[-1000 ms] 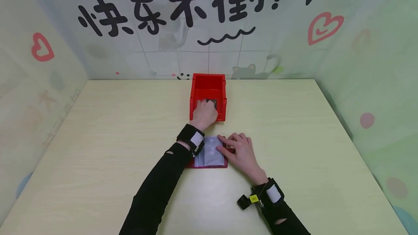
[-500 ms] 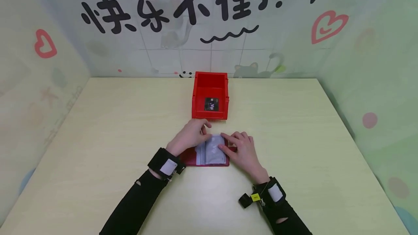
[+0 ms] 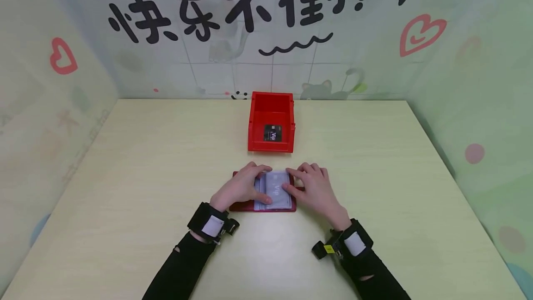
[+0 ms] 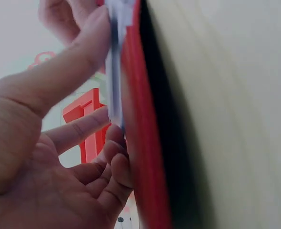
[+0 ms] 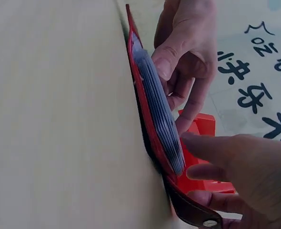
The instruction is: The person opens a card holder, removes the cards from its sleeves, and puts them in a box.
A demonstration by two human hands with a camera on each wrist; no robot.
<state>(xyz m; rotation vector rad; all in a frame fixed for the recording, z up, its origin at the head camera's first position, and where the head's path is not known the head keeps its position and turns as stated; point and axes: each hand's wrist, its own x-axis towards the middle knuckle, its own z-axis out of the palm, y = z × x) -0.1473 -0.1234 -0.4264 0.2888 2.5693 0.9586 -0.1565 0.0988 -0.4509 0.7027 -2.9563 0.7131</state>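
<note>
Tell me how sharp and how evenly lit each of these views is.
Head view: evenly lit and sharp, with wide-angle bowing at the wall edges; soft shadows under the hands and the red bin. Left wrist view: the left hand and the red card holder are very close and blurred. Right wrist view: sharper on the plastic sleeves, with the right hand soft.

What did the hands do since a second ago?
The left hand let go of the black card in the red bin, came back and now holds the card holder's sleeves. The right hand stayed on the holder.
</note>
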